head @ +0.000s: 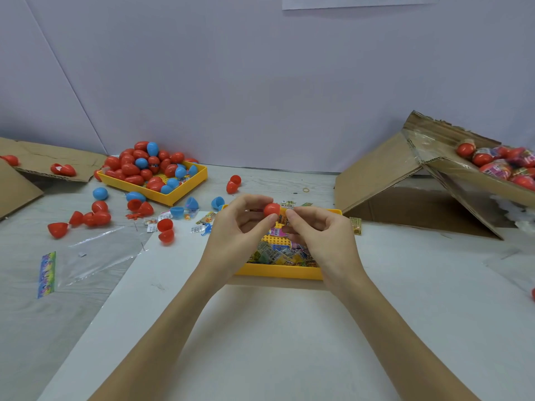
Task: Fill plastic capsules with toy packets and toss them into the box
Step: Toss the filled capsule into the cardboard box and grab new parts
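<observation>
My left hand (240, 224) pinches a red capsule half (271, 209) between thumb and fingers, above the near yellow tray (278, 272). My right hand (315, 230) holds a small yellow toy packet (283, 219) pressed against the open side of that half. The tray below holds several printed toy packets (278, 253). A cardboard box (474, 169) at the right is tilted toward me and holds several filled red capsules (506, 163).
A second yellow tray (173, 198) at the back left is heaped with red and blue capsules. Loose capsule halves (165, 230), packets and a clear plastic bag (98, 256) lie on the table to the left. Flat cardboard (43, 163) sits at the far left.
</observation>
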`<state>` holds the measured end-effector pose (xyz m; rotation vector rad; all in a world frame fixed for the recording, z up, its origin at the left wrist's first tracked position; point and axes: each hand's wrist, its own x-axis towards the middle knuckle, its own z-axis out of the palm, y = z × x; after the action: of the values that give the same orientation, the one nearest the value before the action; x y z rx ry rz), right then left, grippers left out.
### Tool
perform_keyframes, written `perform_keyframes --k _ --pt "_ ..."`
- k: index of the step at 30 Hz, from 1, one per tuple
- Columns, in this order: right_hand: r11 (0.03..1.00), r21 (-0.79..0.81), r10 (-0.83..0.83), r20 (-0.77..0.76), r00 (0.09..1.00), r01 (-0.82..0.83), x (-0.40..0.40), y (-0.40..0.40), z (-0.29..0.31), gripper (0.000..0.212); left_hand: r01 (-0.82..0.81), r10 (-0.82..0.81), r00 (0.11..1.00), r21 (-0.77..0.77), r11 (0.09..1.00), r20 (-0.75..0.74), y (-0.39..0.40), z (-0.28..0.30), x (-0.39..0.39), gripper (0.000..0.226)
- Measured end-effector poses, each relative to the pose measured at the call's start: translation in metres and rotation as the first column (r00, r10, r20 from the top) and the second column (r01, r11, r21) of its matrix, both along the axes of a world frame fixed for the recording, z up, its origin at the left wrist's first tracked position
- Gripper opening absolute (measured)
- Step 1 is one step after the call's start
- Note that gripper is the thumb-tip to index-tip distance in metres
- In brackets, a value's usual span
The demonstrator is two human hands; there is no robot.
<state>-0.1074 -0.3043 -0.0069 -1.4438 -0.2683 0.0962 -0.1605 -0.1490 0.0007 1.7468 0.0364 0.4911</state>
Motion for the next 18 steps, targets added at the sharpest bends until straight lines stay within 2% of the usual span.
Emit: perform_keyframes --k 9,18 --pt "1.000 0.013 -0.021 0.008 1.000 0.021 -0.0038 0.0018 0.0034 0.017 0.005 -0.005 1.000 0.049 0.999 0.000 0.0019 -0.0001 0.0007 0.028" --pt "1.000 0.019 0.003 0.014 1.000 -0.004 -0.0078 0.0024 0.0074 0.009 0.022 -0.022 1.000 0.027 0.999 0.015 0.0025 0.0001 0.0008 0.029"
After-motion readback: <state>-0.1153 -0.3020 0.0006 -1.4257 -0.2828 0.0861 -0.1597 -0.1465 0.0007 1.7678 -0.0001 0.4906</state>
